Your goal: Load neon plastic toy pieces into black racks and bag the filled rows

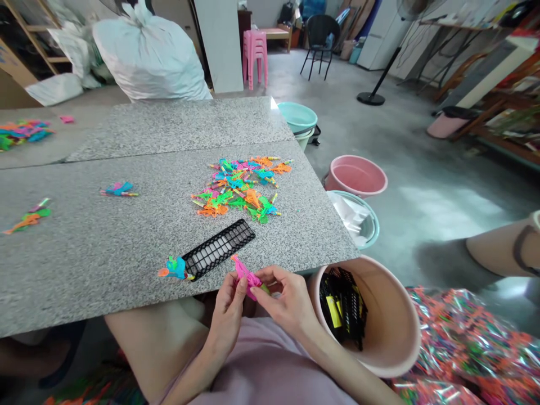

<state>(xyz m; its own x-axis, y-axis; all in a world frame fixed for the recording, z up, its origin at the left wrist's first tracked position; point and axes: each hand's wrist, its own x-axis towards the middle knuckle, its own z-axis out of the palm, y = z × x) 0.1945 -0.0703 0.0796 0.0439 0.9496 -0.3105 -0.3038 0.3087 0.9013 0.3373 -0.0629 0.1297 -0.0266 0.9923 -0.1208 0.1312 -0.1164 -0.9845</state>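
Note:
Between my two hands, just over the near table edge, is a small pink plastic toy piece [245, 274] with a yellow-green part at its right end. My left hand [230, 306] pinches its left side, and my right hand [283, 295] has fingers closed around the green end. A black lattice tray [219, 247] lies flat on the granite table [139, 247] just beyond my hands. Against the tray's left end rests a blue, green and orange toy piece [175, 268]. Farther back lies a loose pile of similar bright toy pieces [240, 188].
Small toy clusters [120, 189] lie on the table's left side. Right of my legs stands a peach bucket [388, 320] with black trays inside. Clear bags of colourful pieces [476, 343] cover the floor beyond it. Basins [358, 174] line the table's right edge; a white sack [152, 56] stands behind.

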